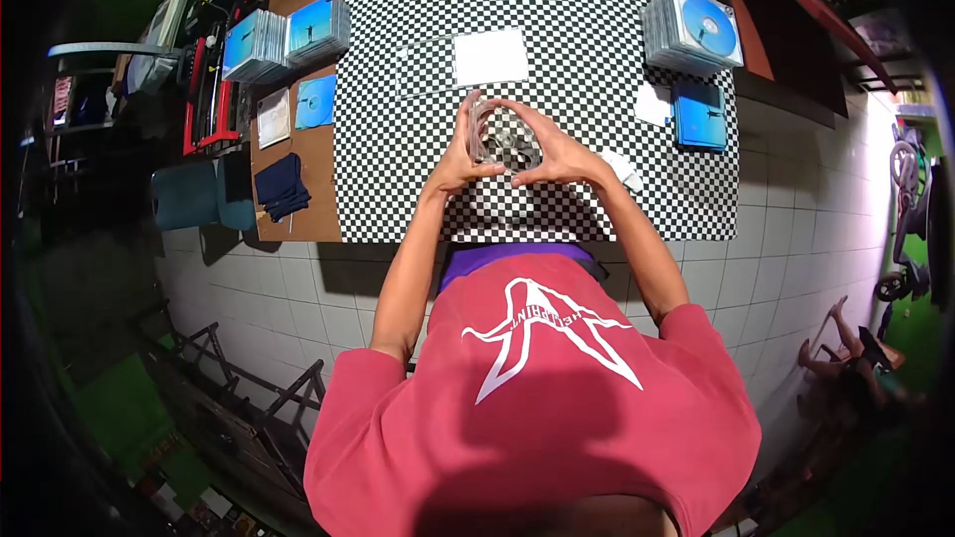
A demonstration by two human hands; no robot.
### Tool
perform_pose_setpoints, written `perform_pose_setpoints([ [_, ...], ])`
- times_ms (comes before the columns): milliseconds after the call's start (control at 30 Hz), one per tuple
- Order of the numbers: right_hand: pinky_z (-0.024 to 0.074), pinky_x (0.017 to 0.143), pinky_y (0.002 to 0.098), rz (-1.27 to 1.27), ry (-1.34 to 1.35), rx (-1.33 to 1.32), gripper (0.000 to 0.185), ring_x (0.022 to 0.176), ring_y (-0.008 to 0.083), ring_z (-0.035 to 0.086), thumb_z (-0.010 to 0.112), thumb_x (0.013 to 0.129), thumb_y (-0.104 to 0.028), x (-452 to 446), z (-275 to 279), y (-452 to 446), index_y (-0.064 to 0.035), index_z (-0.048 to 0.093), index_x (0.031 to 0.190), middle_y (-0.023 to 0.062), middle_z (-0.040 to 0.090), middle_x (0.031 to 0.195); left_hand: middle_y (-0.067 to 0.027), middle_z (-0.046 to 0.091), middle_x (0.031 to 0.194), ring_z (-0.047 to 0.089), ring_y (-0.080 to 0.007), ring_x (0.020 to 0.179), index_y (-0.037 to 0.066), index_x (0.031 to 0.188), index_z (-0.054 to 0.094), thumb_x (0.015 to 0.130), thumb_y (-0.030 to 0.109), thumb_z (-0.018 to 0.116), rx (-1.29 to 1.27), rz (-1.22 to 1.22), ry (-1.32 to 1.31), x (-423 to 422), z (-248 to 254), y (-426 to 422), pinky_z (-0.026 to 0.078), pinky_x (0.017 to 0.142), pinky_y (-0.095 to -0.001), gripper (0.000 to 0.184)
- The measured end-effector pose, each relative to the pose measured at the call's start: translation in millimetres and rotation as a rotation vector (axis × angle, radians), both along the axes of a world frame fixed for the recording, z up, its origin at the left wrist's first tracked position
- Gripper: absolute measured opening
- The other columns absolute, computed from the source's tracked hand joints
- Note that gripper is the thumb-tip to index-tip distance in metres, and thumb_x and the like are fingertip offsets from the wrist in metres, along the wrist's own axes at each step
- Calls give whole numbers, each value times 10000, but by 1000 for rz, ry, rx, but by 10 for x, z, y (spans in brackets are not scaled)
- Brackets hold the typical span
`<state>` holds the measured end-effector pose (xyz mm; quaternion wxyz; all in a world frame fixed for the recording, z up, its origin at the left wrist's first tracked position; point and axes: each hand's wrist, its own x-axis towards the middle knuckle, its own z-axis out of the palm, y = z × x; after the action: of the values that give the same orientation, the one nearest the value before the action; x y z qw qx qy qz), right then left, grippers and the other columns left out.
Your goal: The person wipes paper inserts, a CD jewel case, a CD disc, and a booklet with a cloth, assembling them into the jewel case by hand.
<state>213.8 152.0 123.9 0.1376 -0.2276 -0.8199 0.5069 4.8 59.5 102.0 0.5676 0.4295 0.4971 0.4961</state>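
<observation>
Between my two hands is a clear plastic disc tray point(511, 143), held just above the checkered tabletop and showing the pattern through it. My left hand point(465, 157) grips its left edge, thumb below and fingers above. My right hand point(560, 153) curls round its right side, with the thumb at the lower edge. Just beyond the hands lies an opened clear CD case point(426, 68), and a white insert point(491, 58) covers its right half. By my right wrist rests a crumpled white item point(624, 171), partly hidden.
CD cases with blue covers stand stacked at the left point(316, 28) and right point(693, 32). Blue booklets point(699, 117) sit beside white paper point(653, 104). A dark folded cloth point(282, 187) lies at the left edge. Another person's legs point(846, 333) show on the right.
</observation>
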Motion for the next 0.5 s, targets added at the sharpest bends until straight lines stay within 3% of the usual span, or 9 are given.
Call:
perform_pose_setpoints([
  [167,318,1206,526,0,-109,126,1306,1428,394,396,948,568,-395,-281,-160,195,-95,220,1610,209,349,1600,-151,312,1635,242,-334,1534,114,1622,2,447,353,1031,-28,-106,157,-402,-91,159,195,1274,-508,1580],
  [233,392,1166,514,-26,-91,81,1353,1364,380,478,973,527,-375,-404,-121,347,-72,215,1606,211,337,1599,-158,309,1638,244,-336,1532,107,1621,60,473,348,1024,-18,-171,173,-632,-105,336,213,1271,-506,1518],
  [300,376,1168,550,-36,-123,-154,1359,1357,381,483,982,495,-396,-556,-114,462,-115,242,1599,234,408,1548,-197,298,1634,247,-330,1532,116,1623,116,480,293,1017,-50,-255,160,-817,-134,509,185,1279,-468,1466],
  [333,353,1178,569,-57,-221,-103,1357,1374,385,463,984,489,-402,-608,-69,478,-125,250,1596,230,433,1531,-210,288,1638,251,-343,1530,114,1628,101,483,305,1016,-68,-309,226,-905,-127,589,186,1278,-481,1478],
  [400,278,1215,605,-144,-433,-27,1344,1425,405,394,982,478,-415,-730,159,486,-140,270,1584,236,477,1495,-220,248,1650,230,-357,1536,108,1638,26,445,375,1024,-51,-376,519,-1098,-140,776,201,1268,-534,1578],
  [500,218,1247,595,-325,-495,190,1335,1461,401,333,987,478,-365,-731,-133,564,-154,271,1584,230,403,1553,-213,190,1668,204,-366,1539,87,1632,100,431,442,1002,-49,-333,1046,-1269,-69,1123,180,1278,-540,1543],
])
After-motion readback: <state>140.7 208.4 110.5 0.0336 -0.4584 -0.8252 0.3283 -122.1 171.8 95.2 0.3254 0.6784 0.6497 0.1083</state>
